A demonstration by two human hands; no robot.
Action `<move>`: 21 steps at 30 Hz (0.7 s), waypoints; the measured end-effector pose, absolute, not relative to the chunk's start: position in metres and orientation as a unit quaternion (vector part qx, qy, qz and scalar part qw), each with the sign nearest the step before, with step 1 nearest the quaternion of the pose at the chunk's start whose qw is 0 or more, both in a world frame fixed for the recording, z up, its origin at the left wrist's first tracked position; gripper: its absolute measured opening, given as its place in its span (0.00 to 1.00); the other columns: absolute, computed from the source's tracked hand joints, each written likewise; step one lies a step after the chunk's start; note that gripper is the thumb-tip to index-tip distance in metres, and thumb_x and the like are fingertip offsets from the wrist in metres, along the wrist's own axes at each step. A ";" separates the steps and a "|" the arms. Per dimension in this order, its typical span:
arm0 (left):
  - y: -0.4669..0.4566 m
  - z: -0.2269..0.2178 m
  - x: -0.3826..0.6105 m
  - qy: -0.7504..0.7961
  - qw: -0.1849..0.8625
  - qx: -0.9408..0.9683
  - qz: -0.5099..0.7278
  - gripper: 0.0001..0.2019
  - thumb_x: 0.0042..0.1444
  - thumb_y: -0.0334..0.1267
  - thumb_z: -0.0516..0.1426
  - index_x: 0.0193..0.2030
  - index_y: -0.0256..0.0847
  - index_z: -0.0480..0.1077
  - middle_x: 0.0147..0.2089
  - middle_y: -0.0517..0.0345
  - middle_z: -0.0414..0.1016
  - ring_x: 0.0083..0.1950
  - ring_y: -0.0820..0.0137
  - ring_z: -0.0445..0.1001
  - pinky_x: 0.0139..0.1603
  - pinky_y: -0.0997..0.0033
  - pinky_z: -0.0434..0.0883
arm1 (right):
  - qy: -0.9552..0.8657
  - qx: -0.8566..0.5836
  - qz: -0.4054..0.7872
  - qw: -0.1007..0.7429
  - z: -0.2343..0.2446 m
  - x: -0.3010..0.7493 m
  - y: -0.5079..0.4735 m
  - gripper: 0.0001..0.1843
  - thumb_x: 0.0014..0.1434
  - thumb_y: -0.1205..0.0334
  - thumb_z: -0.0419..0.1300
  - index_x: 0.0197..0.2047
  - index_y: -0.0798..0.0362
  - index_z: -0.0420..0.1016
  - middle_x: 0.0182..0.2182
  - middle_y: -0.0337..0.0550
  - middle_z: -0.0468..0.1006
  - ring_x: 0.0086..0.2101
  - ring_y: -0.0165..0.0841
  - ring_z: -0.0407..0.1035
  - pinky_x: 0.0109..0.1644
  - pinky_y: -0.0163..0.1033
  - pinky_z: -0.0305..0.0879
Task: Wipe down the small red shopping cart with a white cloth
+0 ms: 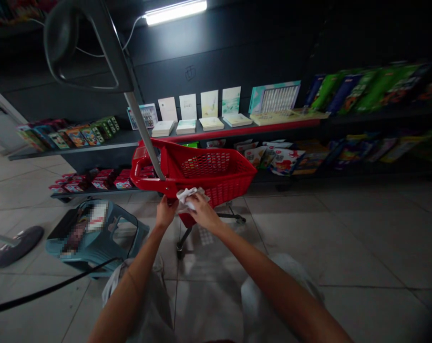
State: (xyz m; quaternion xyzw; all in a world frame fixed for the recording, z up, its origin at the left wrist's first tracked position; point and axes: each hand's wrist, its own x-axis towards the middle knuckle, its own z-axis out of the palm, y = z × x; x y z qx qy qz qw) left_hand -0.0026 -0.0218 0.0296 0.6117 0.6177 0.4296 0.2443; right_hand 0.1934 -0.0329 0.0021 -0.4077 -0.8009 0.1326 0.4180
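A red plastic shopping cart point(216, 176) with a perforated basket stands in front of me on dark legs with casters. My right hand point(203, 213) presses a crumpled white cloth point(190, 196) against the near side of the basket. It could be a tissue; the material is hard to tell. Just left of the cloth, my left hand point(165, 213) grips the cart's lower edge, thumb up, its fingers partly hidden. The grey pole point(144, 133) on the cart rises to a dark looped handle point(83, 52) at upper left.
A blue-grey plastic stool point(123, 224) with items on it stands left, by a round stand base point(19, 245). A black cable point(55, 288) crosses toward my knee. Behind the cart, a dark shelf point(123, 138) carries books point(211, 124), boxes and snack bags point(287, 159).
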 end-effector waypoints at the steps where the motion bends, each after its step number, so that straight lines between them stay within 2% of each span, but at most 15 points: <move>1: -0.023 0.030 -0.003 0.617 0.240 0.616 0.427 0.12 0.57 0.36 0.64 0.48 0.43 0.73 0.42 0.49 0.86 0.44 0.57 0.86 0.47 0.61 0.78 | -0.811 -0.399 0.139 0.404 -0.002 0.189 -0.034 0.31 0.60 0.74 0.59 0.64 0.43 0.70 0.64 0.50 0.66 0.66 0.47 0.62 0.71 0.59 0.65; 3: -0.024 0.031 -0.003 0.615 0.229 0.624 0.424 0.11 0.57 0.37 0.64 0.47 0.43 0.73 0.42 0.49 0.86 0.44 0.56 0.86 0.48 0.61 0.78 | -0.818 -0.397 0.148 0.389 -0.008 0.184 -0.034 0.34 0.59 0.75 0.59 0.67 0.44 0.68 0.67 0.51 0.65 0.69 0.47 0.59 0.73 0.58 0.63; 5: -0.024 0.031 -0.003 0.616 0.222 0.624 0.426 0.12 0.58 0.39 0.65 0.47 0.43 0.73 0.42 0.50 0.86 0.44 0.56 0.86 0.48 0.60 0.78 | -0.810 -0.413 0.144 0.392 -0.007 0.190 -0.030 0.33 0.59 0.76 0.58 0.66 0.47 0.70 0.66 0.53 0.67 0.68 0.47 0.61 0.73 0.57 0.63; 10: -0.023 0.028 -0.005 0.616 0.230 0.614 0.437 0.16 0.57 0.41 0.67 0.50 0.43 0.73 0.42 0.51 0.86 0.43 0.56 0.85 0.48 0.58 0.79 | -0.751 -0.487 0.063 0.442 0.018 0.243 -0.010 0.24 0.58 0.73 0.57 0.56 0.48 0.77 0.59 0.52 0.72 0.62 0.46 0.66 0.70 0.56 0.66; 12: -0.022 0.026 -0.006 0.611 0.239 0.614 0.439 0.16 0.57 0.41 0.67 0.50 0.44 0.73 0.42 0.52 0.86 0.43 0.57 0.85 0.47 0.59 0.79 | -0.729 -0.505 0.045 0.459 0.028 0.273 -0.003 0.21 0.57 0.73 0.56 0.51 0.49 0.78 0.52 0.51 0.74 0.56 0.46 0.69 0.66 0.56 0.69; 15: -0.021 0.025 -0.008 0.599 0.251 0.614 0.448 0.16 0.57 0.41 0.67 0.51 0.43 0.73 0.42 0.52 0.86 0.43 0.58 0.85 0.46 0.61 0.80 | -0.658 -0.553 0.025 0.510 0.036 0.321 0.007 0.17 0.54 0.71 0.57 0.46 0.51 0.77 0.45 0.51 0.75 0.48 0.44 0.72 0.60 0.54 0.71; 18: -0.021 0.024 -0.009 0.597 0.252 0.617 0.447 0.17 0.58 0.42 0.67 0.52 0.43 0.73 0.44 0.52 0.86 0.44 0.59 0.86 0.48 0.61 0.80 | -0.540 -0.610 0.002 0.579 0.029 0.362 0.020 0.15 0.55 0.65 0.59 0.47 0.51 0.75 0.46 0.51 0.75 0.48 0.45 0.71 0.61 0.56 0.68; 21: -0.024 0.025 -0.007 0.613 0.248 0.615 0.431 0.18 0.59 0.42 0.67 0.53 0.42 0.72 0.46 0.51 0.86 0.46 0.60 0.86 0.50 0.63 0.80 | -0.384 -0.656 0.039 0.649 0.012 0.378 0.036 0.22 0.50 0.61 0.63 0.50 0.52 0.70 0.48 0.50 0.75 0.47 0.42 0.71 0.60 0.53 0.68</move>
